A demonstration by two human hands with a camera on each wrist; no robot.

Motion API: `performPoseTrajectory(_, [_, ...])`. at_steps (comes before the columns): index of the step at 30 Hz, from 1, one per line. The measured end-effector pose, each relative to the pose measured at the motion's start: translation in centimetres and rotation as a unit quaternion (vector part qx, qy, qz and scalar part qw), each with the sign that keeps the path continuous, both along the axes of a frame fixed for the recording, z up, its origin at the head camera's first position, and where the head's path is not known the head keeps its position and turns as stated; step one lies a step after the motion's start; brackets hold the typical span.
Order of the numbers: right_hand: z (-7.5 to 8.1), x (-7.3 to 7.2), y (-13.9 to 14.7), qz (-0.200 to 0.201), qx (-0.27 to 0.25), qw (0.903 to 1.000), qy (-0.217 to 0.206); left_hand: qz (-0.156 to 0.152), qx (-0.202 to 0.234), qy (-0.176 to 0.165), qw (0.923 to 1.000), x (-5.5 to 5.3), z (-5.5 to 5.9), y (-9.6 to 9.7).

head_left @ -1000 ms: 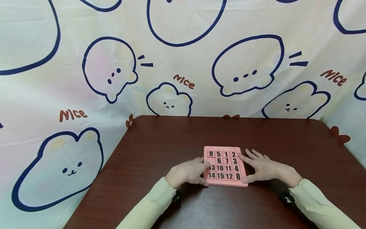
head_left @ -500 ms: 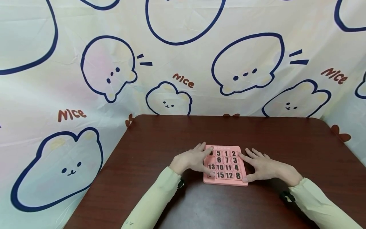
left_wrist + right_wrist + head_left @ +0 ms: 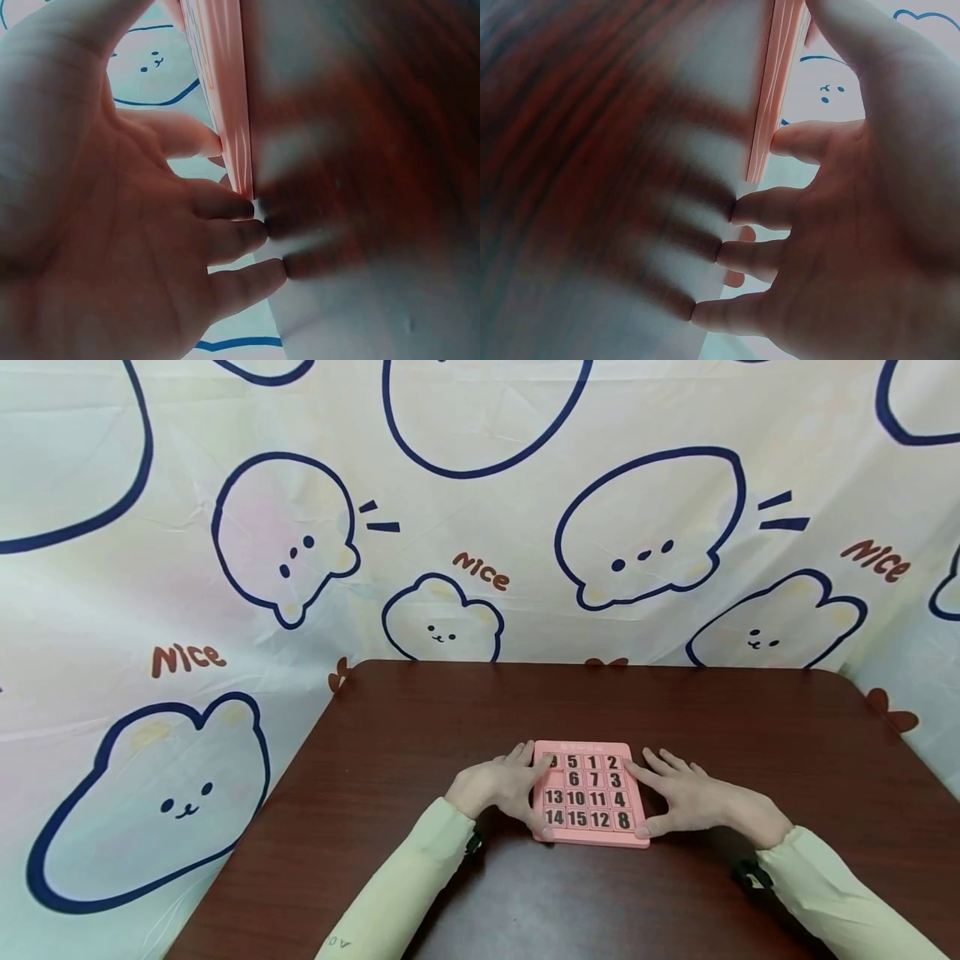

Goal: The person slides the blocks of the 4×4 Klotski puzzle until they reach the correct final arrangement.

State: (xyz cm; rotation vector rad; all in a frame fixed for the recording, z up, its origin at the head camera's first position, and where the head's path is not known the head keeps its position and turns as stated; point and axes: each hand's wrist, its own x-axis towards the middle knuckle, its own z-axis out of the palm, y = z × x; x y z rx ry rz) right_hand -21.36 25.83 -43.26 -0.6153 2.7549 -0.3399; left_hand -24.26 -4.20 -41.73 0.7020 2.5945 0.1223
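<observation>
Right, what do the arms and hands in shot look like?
Pale green long sleeves, the left one with a small dark marking, too small to read. Black gear shows beneath both wrists. The hands are ungloved.

A table [image 3: 442,718] (dark brown) bears a number puzzle [image 3: 590,790].

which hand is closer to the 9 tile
The left. In the head view, the left hand is at the pink board's left edge, a fingertip partly covering the 9 tile; the right hand is at the opposite edge, beyond the 5, 1 and 2.
</observation>
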Motion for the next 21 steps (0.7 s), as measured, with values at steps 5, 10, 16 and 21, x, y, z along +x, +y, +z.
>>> performPoseTrajectory(5, [0.0, 0.1, 0.0, 0.001, 0.0, 1.0, 0.0, -0.005, -0.014, 0.0, 0.9999, 0.5, 0.0, 0.1])
performPoseTrajectory(10, [-0.1, 0.0, -0.1, 0.0, 0.003, 1.0, -0.007, 0.011, -0.008, 0.002, 0.9999, 1.5, 0.4, 0.4])
performPoseTrajectory(16, [-0.1, -0.1, -0.2, -0.004, 0.004, 0.9999, -0.01, 0.012, -0.034, 0.028, 0.999, 2.9, 1.0, 1.3])
performPoseTrajectory(21, [-0.1, -0.1, -0.1, -0.002, 0.003, 1.0, -0.006, -0.016, -0.058, 0.049, 0.997, 3.4, 1.1, 1.8])
